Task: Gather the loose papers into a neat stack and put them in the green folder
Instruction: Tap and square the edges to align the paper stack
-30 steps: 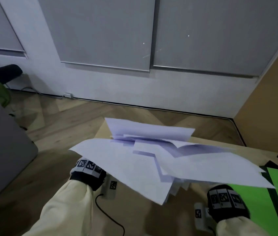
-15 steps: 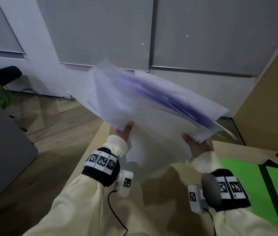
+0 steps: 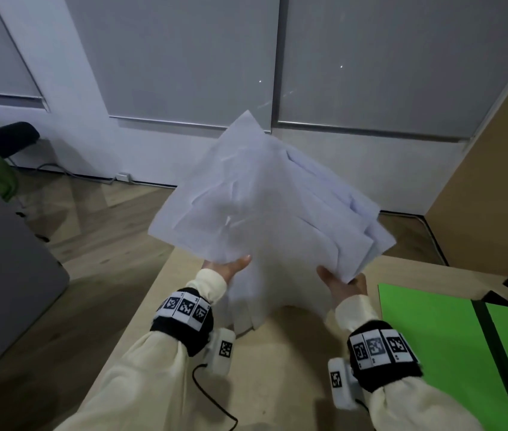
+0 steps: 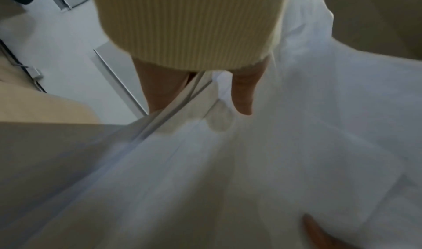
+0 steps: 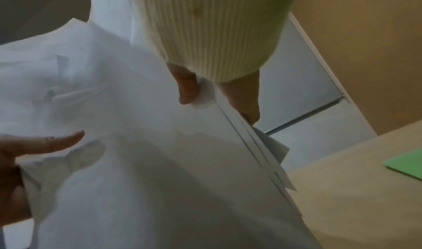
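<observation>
Both hands hold an uneven sheaf of white papers [image 3: 265, 206] up above the wooden surface [image 3: 277, 362].

The left hand [image 3: 226, 269] has its grip closed on the sheaf's lower left edge, thumb on the near face; the right hand [image 3: 344, 286] grasps the lower right corner the same way. The sheets are tilted, their edges not aligned, one corner pointing up toward the wall. The green folder [image 3: 427, 343] lies open on the surface to the right, apart from the papers.
</observation>
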